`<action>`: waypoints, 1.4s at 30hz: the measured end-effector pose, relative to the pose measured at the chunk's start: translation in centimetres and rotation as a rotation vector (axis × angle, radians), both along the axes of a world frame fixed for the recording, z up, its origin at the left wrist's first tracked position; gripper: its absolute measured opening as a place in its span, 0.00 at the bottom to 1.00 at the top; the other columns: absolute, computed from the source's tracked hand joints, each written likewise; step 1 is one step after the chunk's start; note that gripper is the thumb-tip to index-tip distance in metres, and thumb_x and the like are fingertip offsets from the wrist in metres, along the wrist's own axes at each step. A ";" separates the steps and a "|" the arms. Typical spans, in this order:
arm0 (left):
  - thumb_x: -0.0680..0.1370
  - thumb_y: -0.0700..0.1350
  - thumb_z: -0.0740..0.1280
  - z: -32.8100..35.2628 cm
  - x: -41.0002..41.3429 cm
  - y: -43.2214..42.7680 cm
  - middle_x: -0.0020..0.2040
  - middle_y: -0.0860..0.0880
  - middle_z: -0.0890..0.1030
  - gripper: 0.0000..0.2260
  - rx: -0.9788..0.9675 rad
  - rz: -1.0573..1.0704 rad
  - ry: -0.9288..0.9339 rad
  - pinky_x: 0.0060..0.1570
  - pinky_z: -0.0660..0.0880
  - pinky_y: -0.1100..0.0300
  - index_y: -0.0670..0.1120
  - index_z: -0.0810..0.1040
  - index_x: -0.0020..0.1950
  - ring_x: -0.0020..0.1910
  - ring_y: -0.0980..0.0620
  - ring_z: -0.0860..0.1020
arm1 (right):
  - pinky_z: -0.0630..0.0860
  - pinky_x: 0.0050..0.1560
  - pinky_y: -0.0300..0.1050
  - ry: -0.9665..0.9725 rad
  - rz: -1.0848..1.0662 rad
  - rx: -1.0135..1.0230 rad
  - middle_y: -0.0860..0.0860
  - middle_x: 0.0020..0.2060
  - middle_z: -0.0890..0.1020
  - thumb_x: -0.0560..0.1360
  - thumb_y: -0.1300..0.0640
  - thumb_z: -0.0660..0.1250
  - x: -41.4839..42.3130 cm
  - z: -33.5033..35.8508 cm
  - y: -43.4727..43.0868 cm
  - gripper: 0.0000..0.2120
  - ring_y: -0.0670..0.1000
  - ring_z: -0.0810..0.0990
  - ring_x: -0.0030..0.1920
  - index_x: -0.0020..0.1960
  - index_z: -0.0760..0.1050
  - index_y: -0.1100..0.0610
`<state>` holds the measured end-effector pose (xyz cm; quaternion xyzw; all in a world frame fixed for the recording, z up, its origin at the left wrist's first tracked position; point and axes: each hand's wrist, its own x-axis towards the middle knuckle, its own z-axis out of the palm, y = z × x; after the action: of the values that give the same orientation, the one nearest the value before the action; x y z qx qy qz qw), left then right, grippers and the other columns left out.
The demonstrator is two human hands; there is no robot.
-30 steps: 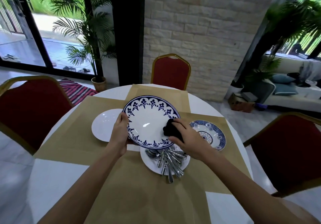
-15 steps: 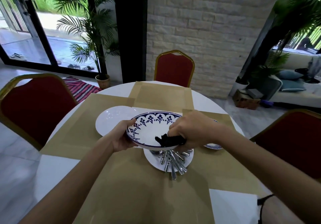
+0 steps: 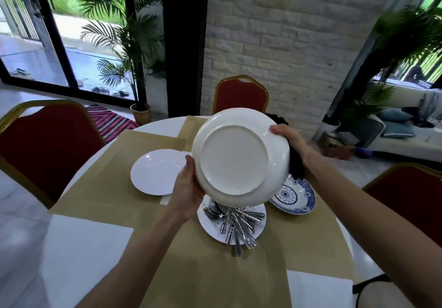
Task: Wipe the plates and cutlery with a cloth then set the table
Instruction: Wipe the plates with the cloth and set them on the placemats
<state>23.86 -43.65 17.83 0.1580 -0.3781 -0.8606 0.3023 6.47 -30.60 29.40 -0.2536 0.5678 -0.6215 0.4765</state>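
Observation:
I hold a large plate (image 3: 235, 158) up over the table with its plain white underside facing me. My left hand (image 3: 189, 188) grips its lower left rim. My right hand (image 3: 290, 142) holds the right rim together with a black cloth (image 3: 296, 164) that hangs behind the plate. Below it, a white plate (image 3: 259, 227) carries a pile of steel cutlery (image 3: 235, 221). A plain white plate (image 3: 155, 171) lies to the left and a small blue patterned plate (image 3: 294, 196) to the right.
The round white table (image 3: 79, 255) is covered with tan placemats (image 3: 114, 183). Red chairs with gold frames stand at the left (image 3: 45, 145), far side (image 3: 240, 94) and right (image 3: 411, 197). A potted palm (image 3: 134, 51) stands by the glass door.
The large plate was turned over: its blue patterned face showed a second ago, now its white underside faces me. It was also raised, and my right hand with the cloth moved to the right rim.

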 end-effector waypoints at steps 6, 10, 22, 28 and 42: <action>0.81 0.55 0.55 2.3 -0.2 -2.3 0.49 0.45 0.84 0.20 -0.047 -0.028 -0.091 0.44 0.80 0.57 0.44 0.80 0.55 0.49 0.49 0.83 | 0.81 0.36 0.47 -0.175 -0.150 -0.172 0.53 0.37 0.85 0.46 0.41 0.83 1.3 -4.6 1.4 0.25 0.52 0.84 0.35 0.39 0.86 0.52; 0.81 0.56 0.55 2.1 0.1 -2.8 0.49 0.45 0.84 0.20 0.090 -0.019 -0.101 0.46 0.80 0.55 0.45 0.81 0.52 0.49 0.48 0.82 | 0.74 0.27 0.37 -0.199 -0.113 -0.019 0.51 0.25 0.78 0.40 0.42 0.85 0.9 -7.6 3.6 0.26 0.47 0.74 0.21 0.31 0.83 0.56; 0.82 0.55 0.57 1.6 -1.0 -2.1 0.56 0.46 0.82 0.18 0.318 0.081 -0.130 0.46 0.76 0.52 0.44 0.76 0.63 0.57 0.47 0.78 | 0.73 0.57 0.48 0.979 -0.693 -0.108 0.46 0.59 0.80 0.75 0.53 0.69 6.3 -9.4 -1.6 0.16 0.49 0.78 0.60 0.62 0.75 0.51; 0.81 0.62 0.52 2.4 -0.4 -0.7 0.47 0.40 0.84 0.27 0.378 -0.094 -0.156 0.48 0.74 0.49 0.40 0.76 0.59 0.53 0.42 0.79 | 0.61 0.62 0.59 1.795 -0.572 0.090 0.46 0.73 0.67 0.64 0.53 0.68 12.0 -14.2 -3.2 0.34 0.54 0.64 0.73 0.70 0.69 0.43; 0.81 0.53 0.58 1.6 1.2 -0.7 0.47 0.45 0.85 0.17 0.122 -0.200 -0.253 0.47 0.78 0.52 0.43 0.80 0.56 0.44 0.48 0.83 | 0.75 0.55 0.53 0.824 -0.318 0.444 0.51 0.49 0.83 0.76 0.39 0.62 0.9 -4.0 -3.0 0.16 0.55 0.80 0.52 0.53 0.78 0.50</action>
<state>25.03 -44.40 19.42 0.2449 -0.3740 -0.8810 0.1550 7.38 -33.56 25.38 -0.2807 0.8594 -0.3986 0.1542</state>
